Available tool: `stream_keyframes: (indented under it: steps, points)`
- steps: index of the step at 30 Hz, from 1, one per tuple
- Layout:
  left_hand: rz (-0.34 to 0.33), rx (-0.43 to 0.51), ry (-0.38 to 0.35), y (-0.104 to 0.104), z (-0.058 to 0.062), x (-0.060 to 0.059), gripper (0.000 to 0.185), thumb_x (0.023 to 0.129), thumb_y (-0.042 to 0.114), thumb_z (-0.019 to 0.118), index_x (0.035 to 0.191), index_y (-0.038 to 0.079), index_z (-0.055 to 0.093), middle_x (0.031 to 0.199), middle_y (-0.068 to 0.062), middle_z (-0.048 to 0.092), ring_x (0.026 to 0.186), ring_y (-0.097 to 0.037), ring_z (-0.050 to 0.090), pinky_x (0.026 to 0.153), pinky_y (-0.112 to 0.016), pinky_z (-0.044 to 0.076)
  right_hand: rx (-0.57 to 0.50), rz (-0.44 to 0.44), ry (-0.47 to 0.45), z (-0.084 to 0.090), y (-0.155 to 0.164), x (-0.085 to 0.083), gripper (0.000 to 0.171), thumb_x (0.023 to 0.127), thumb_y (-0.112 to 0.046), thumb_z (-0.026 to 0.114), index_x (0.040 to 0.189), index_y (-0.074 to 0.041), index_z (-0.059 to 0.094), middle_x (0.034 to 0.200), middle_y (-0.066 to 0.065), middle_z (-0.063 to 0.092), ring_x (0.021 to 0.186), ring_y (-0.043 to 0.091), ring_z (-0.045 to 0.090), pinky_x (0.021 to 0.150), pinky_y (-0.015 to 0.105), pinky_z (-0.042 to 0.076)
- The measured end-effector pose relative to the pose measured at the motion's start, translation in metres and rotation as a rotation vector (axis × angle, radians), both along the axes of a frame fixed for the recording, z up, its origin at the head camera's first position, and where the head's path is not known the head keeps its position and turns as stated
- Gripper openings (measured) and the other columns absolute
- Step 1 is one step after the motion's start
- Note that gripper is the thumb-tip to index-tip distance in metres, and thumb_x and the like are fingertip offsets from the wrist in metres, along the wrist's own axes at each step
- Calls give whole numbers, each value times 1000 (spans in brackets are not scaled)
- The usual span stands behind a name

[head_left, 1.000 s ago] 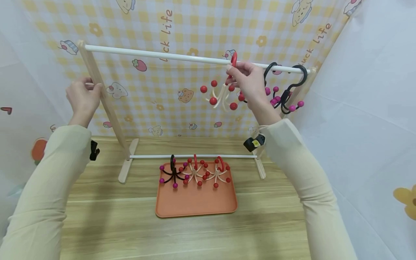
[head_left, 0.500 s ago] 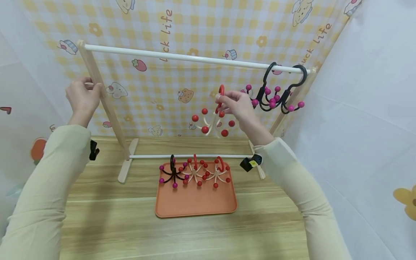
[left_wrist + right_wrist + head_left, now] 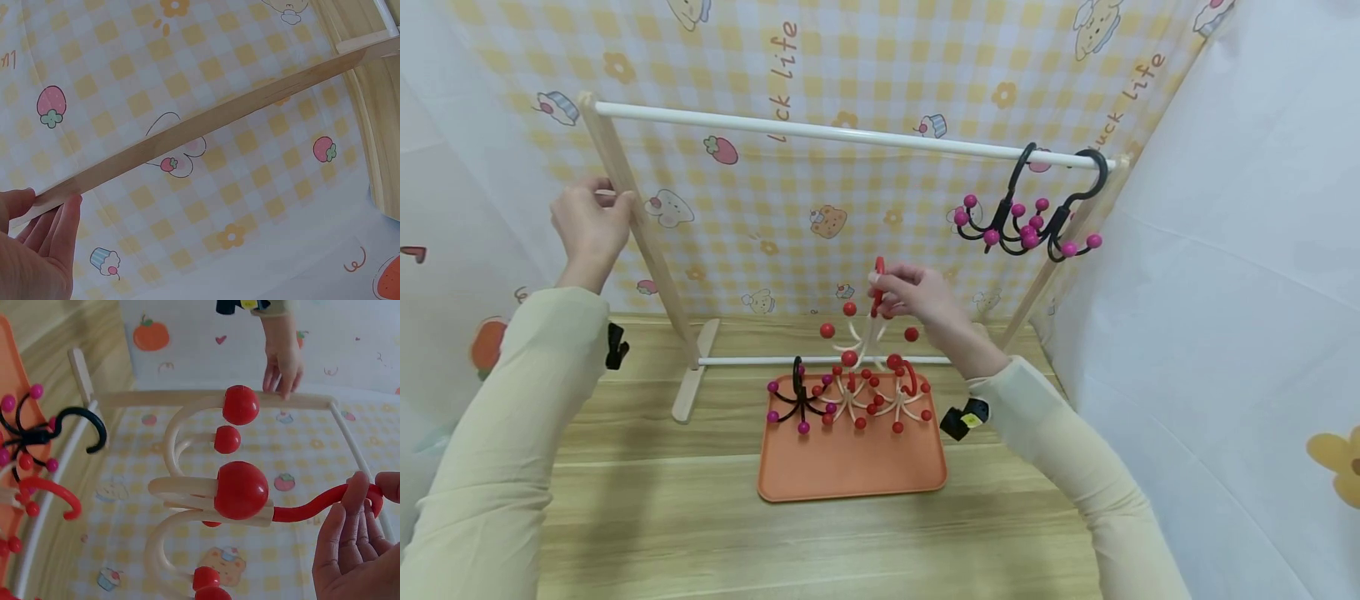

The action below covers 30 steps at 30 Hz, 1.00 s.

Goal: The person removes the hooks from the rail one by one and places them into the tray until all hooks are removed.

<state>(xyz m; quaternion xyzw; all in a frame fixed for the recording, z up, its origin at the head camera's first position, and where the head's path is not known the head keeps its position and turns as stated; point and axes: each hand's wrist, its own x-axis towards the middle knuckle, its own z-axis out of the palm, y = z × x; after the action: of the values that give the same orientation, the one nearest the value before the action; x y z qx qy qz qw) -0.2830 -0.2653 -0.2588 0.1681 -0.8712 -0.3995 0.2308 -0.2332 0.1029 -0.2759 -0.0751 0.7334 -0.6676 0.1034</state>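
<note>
My left hand [image 3: 591,233] grips the left wooden post [image 3: 658,262] of a rack; the left wrist view shows thumb and fingers on opposite sides of that post [image 3: 187,131]. With my right hand [image 3: 932,304] I pinch the red hook of a cream multi-arm hanger [image 3: 871,335] tipped with red balls. It hangs in the air behind the orange tray [image 3: 850,475], below the white top bar [image 3: 812,131]. On the tray lie a black hanger [image 3: 802,402] with magenta balls and two cream hangers, one in the middle [image 3: 849,402] and one to the right [image 3: 900,403].
Two black hangers, one left [image 3: 1002,217] and one right [image 3: 1058,221], hang at the top bar's right end. A lower white bar [image 3: 737,362] runs just behind the tray. The rack's left foot [image 3: 696,375] stands on the wooden table [image 3: 700,517]. A checked cloth hangs behind.
My right hand has carried the red-hooked hanger down and to the left, from beside the top bar to just above the tray's back edge. The left hand has stayed on the post.
</note>
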Motion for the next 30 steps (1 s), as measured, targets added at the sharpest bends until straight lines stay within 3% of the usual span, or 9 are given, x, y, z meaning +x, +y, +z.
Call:
stream_keyframes:
  steps: [21, 30]
  points:
    - [2, -27, 2, 0, 1, 0, 44, 89, 29, 44, 125, 5, 49, 118, -14, 53, 107, -23, 51, 82, -29, 45, -50, 163, -110, -57, -30, 36, 25, 84, -23, 61, 93, 1, 58, 89, 17, 61, 64, 19, 59, 72, 36, 50]
    - [0, -23, -1, 0, 1, -1, 44, 89, 29, 44, 125, 5, 49, 118, -14, 53, 106, -23, 52, 81, -29, 45, -48, 229, -132, -81, -43, 52, 21, 84, -19, 60, 91, 1, 60, 78, 9, 62, 63, 18, 59, 67, 34, 51]
